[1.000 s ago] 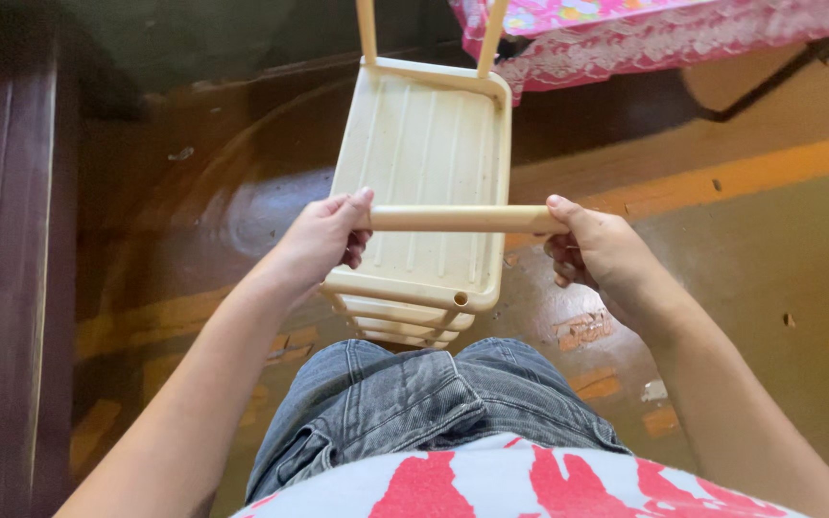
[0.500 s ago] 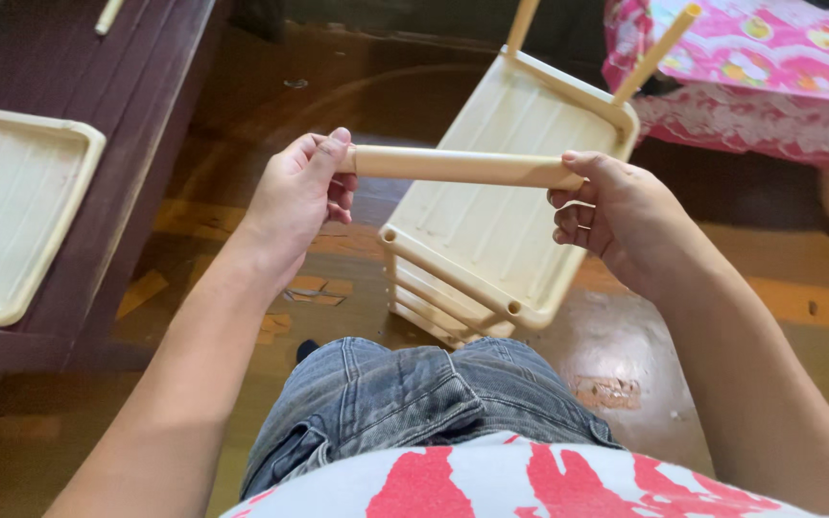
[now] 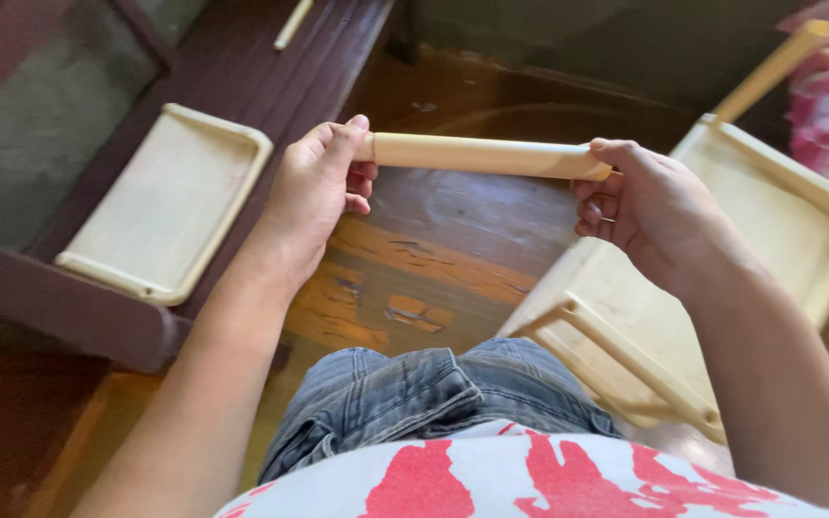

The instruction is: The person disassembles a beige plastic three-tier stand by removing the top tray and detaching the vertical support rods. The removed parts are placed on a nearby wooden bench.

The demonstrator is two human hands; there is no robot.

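Horizontally, a smooth cream plastic tube (image 3: 480,155) spans between the left hand (image 3: 319,187) and right hand (image 3: 640,206), each closed around one end, above the floor (image 3: 434,249) beside a cream rack (image 3: 779,221).

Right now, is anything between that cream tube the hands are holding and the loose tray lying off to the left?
Nothing visible. The tube is held at both ends by the left hand and right hand; only bare floor and the dark bench edge lie toward the tray.
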